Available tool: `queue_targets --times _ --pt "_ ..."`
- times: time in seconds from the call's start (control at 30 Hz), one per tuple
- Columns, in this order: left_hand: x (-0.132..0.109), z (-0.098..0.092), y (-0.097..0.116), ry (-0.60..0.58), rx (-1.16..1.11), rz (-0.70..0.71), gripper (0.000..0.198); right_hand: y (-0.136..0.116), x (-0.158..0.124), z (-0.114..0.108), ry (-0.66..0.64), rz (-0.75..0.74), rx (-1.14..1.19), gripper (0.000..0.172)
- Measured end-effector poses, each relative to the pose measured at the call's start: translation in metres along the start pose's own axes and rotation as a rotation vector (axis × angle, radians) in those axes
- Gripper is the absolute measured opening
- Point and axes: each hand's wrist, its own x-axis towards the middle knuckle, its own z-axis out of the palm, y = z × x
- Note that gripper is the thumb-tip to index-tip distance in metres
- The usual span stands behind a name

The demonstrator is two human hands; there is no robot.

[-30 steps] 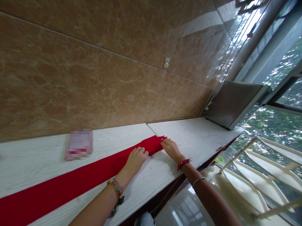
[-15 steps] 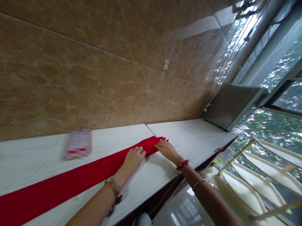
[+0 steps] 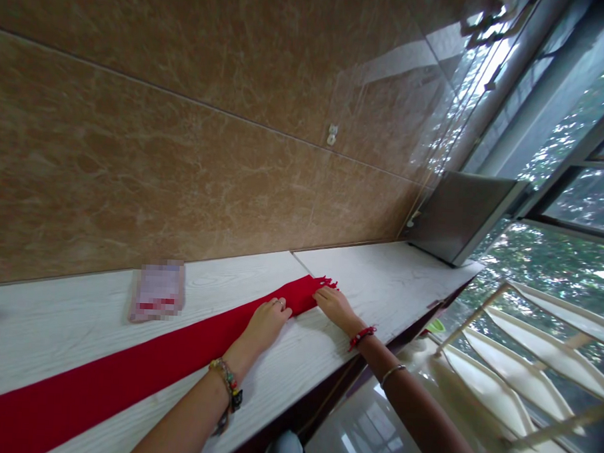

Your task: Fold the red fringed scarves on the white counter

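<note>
A long red scarf (image 3: 125,376) lies stretched along the white countertop, its fringed end pointing away to the right. My left hand (image 3: 268,320) rests on the scarf near that end, its fingers bent together on the cloth by the front edge. Just short of the fringe, my right hand (image 3: 334,305) has its fingers closed on the scarf's near corner; the thumb is mostly hidden. Between the two hands the cloth lies flat.
A blurred pinkish packet-like item (image 3: 157,292) lies behind the scarf by the brown tiled wall (image 3: 185,154). A grey metal-looking box (image 3: 460,213) stands at the counter's far end. To the right is a cream tiered rack (image 3: 505,389) beside the windows.
My right hand has shifted slightly right along the scarf's edge, toward the fringe. My left hand stays nearly where it was on the cloth.
</note>
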Motion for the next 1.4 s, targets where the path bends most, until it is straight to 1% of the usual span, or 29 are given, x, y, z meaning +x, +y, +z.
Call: queue_targets --times 0.13,0.27,0.4,0.47,0.53,0.63,0.77,0.87,0.93,1.03,1.1,1.13,1.2,1.27,1.4 --pt "-0.001 0.005 -0.001 0.007 0.004 -0.046 0.025 0.004 -0.003 -0.003 0.015 -0.006 0.048 0.02" --pt "0.0 0.006 0.0 0.024 0.023 -0.097 0.03 0.006 -0.003 -0.005 0.038 0.065 0.085 0.018" --pt "-0.003 0.001 0.002 -0.009 -0.037 -0.074 0.026 0.007 -0.006 -0.002 -0.011 0.05 0.121 0.018" --pt "-0.005 -0.001 0.004 -0.04 -0.081 -0.064 0.029 0.007 -0.008 -0.001 -0.028 0.044 0.134 0.019" --pt "-0.008 0.0 0.006 -0.076 -0.095 -0.081 0.035 0.005 -0.009 -0.004 -0.019 0.045 0.157 0.022" --pt "-0.011 0.004 0.008 -0.11 -0.079 -0.142 0.04 0.001 -0.008 -0.008 0.0 0.019 0.215 0.032" --pt "-0.013 0.007 0.011 -0.085 -0.023 -0.283 0.041 -0.004 -0.011 -0.003 -0.058 -0.004 0.231 0.043" --pt "-0.015 0.004 0.013 -0.03 0.04 -0.356 0.04 -0.004 -0.017 0.006 -0.09 0.073 0.208 0.049" --pt "-0.016 0.002 0.015 0.013 0.063 -0.33 0.038 -0.003 -0.019 0.009 -0.101 0.137 0.191 0.05" --pt "-0.015 0.002 0.017 0.019 0.015 -0.185 0.035 -0.007 -0.015 0.003 -0.088 0.192 0.196 0.052" --pt "-0.013 0.002 0.017 -0.011 -0.032 -0.106 0.035 -0.016 -0.008 -0.005 -0.077 0.161 0.233 0.054" --pt "-0.011 0.001 0.017 -0.022 -0.043 -0.089 0.033 -0.021 -0.004 -0.009 -0.087 0.131 0.256 0.055" --pt "-0.01 -0.001 0.017 -0.028 -0.035 -0.094 0.029 -0.031 0.002 -0.014 -0.142 0.08 0.297 0.051" --pt "-0.01 -0.005 0.015 -0.02 -0.004 -0.115 0.027 -0.038 0.005 -0.016 -0.186 0.085 0.309 0.044" --pt "-0.015 -0.012 0.009 -0.027 0.048 -0.151 0.022 -0.041 0.003 -0.015 -0.173 0.138 0.293 0.032"
